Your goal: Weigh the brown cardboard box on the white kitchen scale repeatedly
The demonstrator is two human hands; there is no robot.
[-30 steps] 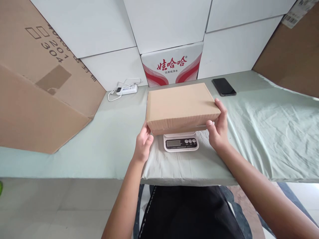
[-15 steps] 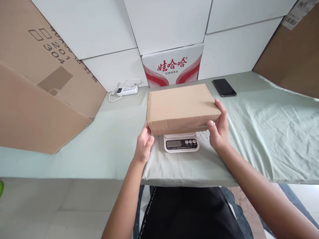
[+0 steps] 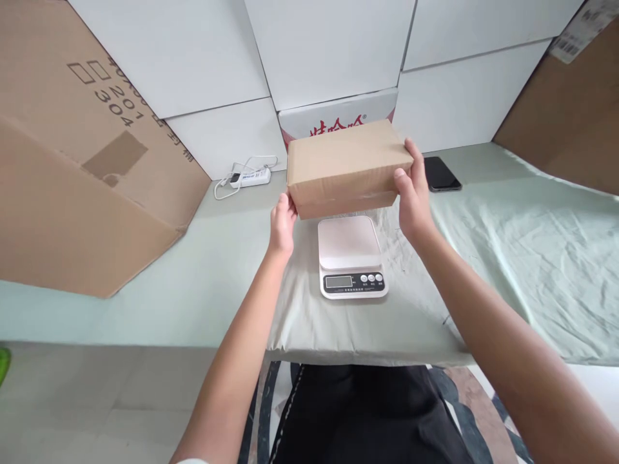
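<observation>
A closed brown cardboard box (image 3: 348,158) is held up between my two hands, above and behind a white digital scale. My left hand (image 3: 282,225) grips its lower left corner, with some fingertips hidden behind the box. At the right end, my right hand (image 3: 413,190) clasps it, thumb on the front face and fingers on the far side. The kitchen scale (image 3: 349,241) lies on the green cloth with its platform bare. Its small display (image 3: 339,281) looks blank, with three round buttons to the right.
Behind the box stands a white carton with red lettering (image 3: 338,106). A black phone (image 3: 442,174) lies at the back right. At the back left is a white power strip with a cable (image 3: 251,176). Large cardboard sheets (image 3: 97,212) flank the cloth-covered table (image 3: 217,309).
Both hands have lifted the box up and away from me, toward the back. The scale's platform, covered before, now shows fully.
</observation>
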